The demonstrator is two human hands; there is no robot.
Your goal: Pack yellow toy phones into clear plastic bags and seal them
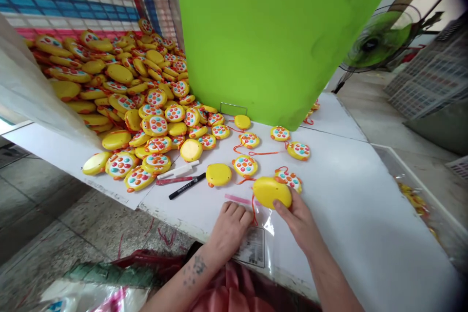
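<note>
My right hand [302, 219] grips a yellow turtle-shaped toy [271, 192], its plain underside facing up and an orange cord hanging from its left side. On the table's front part lies a clear plastic bag [269, 226] with a pink strip and a printed panel. My left hand [232, 226] rests on this bag with its fingers curled at the bag's edge; their tips are hidden. Beyond my hands lie another toy with its back up [218, 175] and a dotted toy [245, 166]. Part of one more dotted toy [290, 179] shows behind the held one.
A large heap of similar toys [120, 74] spills from a sack at the left. A black marker [187, 186], a red pen [175, 180] and a white pen [179, 170] lie before it. A tall green board [263, 39] stands behind; a fan [378, 41] is at right.
</note>
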